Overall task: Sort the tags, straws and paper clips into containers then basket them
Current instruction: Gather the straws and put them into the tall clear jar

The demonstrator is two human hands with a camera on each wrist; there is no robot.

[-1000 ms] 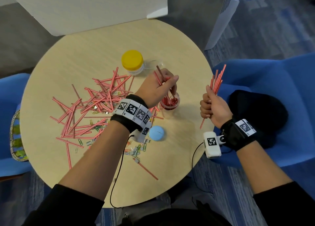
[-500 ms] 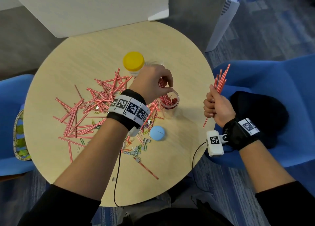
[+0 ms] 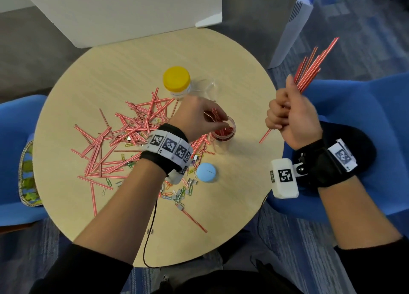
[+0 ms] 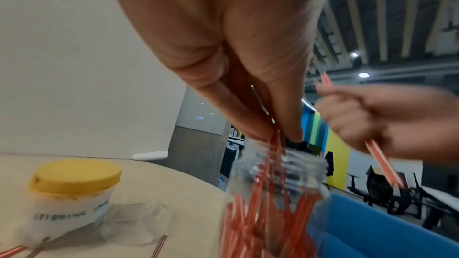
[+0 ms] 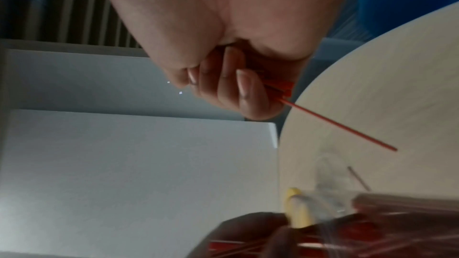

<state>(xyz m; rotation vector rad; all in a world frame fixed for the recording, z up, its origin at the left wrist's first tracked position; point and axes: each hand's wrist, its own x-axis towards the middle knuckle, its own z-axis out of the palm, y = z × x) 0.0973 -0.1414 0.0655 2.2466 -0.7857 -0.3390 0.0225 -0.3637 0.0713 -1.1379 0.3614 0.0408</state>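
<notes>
Left hand (image 3: 194, 116) pinching straws over the clear jar (image 3: 223, 131), right hand (image 3: 292, 118) fisted around a straw bundle (image 3: 314, 70) beside the table (image 3: 221, 50)

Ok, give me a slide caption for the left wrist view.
Left hand feeds red straws into the clear jar; right hand holds more.

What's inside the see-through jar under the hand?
Red-striped straws stand packed in the clear jar. The left hand pinches more at its mouth. The jar's bottom is hidden.
</notes>
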